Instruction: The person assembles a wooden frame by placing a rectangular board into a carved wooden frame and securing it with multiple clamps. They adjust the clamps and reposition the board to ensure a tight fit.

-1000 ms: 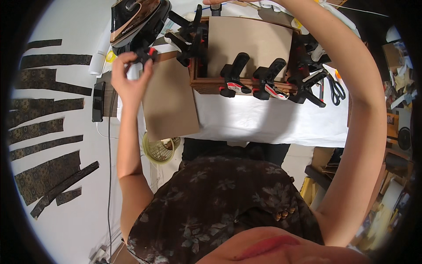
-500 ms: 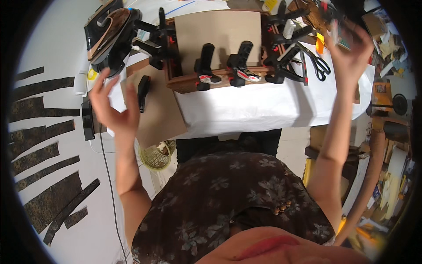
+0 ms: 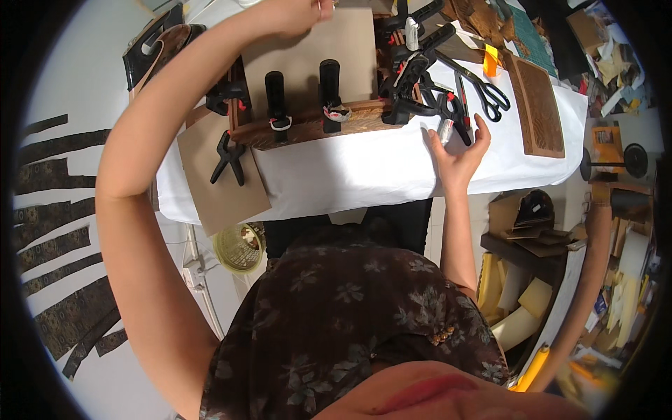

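A wooden box frame [image 3: 308, 126] stands on the white-covered table, with a beige board [image 3: 308, 52] over its middle. Black spring clamps [image 3: 330, 87] grip its near edge, and several more crowd its right end. My left arm stretches across the box's left part; my left hand [image 3: 290, 15] is at the far side, its fingers curled and partly cut off by the picture's upper edge. What they pinch, if anything, I cannot make out. My right hand [image 3: 458, 162] has thumb and fingers spread, just nearer than a black clamp with a white-wrapped tip [image 3: 446, 131].
Black-handled scissors [image 3: 493, 98] and a carved brown wooden panel [image 3: 535, 105] lie at the right. One loose spring clamp [image 3: 228, 159] rests on a cardboard sheet [image 3: 220, 192] at the left. A dark iron [image 3: 164, 52] stands far left, and a green basket [image 3: 240, 248] sits below the table.
My left hand has swung from beside the iron to the box's far side. My right hand has come down and leftward to the clamps. The whole view has shifted somewhat.
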Motion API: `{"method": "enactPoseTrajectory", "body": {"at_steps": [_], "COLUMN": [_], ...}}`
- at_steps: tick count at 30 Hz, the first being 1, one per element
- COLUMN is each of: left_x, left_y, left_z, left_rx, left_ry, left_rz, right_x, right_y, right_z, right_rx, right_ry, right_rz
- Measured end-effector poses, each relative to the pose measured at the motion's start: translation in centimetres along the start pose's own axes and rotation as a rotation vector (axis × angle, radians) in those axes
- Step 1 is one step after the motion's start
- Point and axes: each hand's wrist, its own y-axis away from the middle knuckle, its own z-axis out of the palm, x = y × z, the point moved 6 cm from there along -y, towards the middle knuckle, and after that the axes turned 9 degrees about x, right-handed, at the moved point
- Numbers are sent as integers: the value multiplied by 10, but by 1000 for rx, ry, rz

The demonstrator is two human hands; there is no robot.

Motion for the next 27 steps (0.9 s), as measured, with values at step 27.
{"method": "enactPoseTrajectory", "body": {"at_steps": [27], "left_x": [28], "left_y": [49], "left_z": [21], "left_rx": [-278], "left_ry": [-423], "left_rz": [576], "right_x": [-2], "right_y": [5], "right_z": [15], "right_rx": [-47], "right_ry": [-64], "right_rz": [-62]}}
